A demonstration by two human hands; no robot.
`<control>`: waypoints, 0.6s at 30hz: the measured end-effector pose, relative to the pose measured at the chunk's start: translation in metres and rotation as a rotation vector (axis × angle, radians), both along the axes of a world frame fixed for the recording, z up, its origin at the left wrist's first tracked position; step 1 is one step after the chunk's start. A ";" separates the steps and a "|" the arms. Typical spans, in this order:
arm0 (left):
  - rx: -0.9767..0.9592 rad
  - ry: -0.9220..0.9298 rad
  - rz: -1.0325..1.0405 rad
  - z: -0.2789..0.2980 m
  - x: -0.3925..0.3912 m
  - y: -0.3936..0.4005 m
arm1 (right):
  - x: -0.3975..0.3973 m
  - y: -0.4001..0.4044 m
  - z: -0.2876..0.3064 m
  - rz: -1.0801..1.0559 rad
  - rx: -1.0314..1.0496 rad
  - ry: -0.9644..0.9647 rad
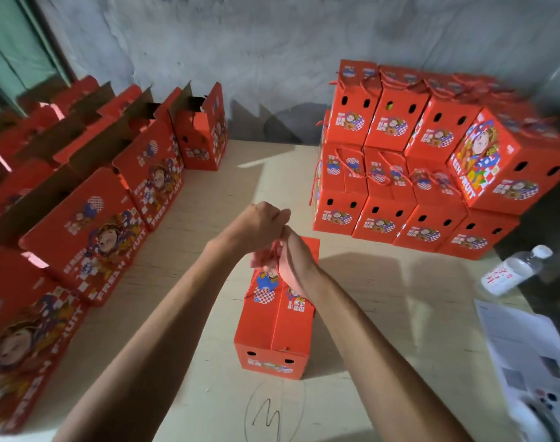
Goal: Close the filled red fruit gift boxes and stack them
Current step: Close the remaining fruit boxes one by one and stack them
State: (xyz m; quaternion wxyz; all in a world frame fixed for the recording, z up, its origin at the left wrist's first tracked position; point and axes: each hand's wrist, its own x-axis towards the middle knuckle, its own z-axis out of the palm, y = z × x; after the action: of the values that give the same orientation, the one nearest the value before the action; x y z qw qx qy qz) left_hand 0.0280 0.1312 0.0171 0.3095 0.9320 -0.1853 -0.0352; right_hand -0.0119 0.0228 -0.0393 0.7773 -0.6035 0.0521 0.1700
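Pencil mark: a scribble inside an oval (273, 416) drawn on the table (384, 330), nearest the viewer, below both forearms.
Box: a red gift box (273, 330) stands on the table just under the hands, flaps folded shut on top, two holes in its near end.
Right hand: the right hand (293, 266) hangs over the far end of the box, fingers curled round the red cord handle (277, 260).
Left hand: the left hand (262, 218) sits just beyond the right one, touching its wrist, fingers curled; what it holds cannot be made out.
Stack: closed boxes (409, 173) piled in tiers, beyond and right of the hands.
Open boxes: a row (112, 199) with flaps up, left of the hands.
Bottle: a water bottle (514, 269) lies well right.
Paper: a sheet (527, 346) near the bottle.
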 end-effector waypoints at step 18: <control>-0.434 0.053 -0.186 0.058 0.033 -0.029 | 0.144 -0.081 0.218 -0.444 -0.266 -0.326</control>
State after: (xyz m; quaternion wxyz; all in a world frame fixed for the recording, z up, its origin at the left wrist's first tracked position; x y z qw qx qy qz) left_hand 0.0607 0.1025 0.0754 0.5029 0.8212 -0.2654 -0.0473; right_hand 0.1319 -0.0581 0.1783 0.7076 -0.6932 0.0791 -0.1113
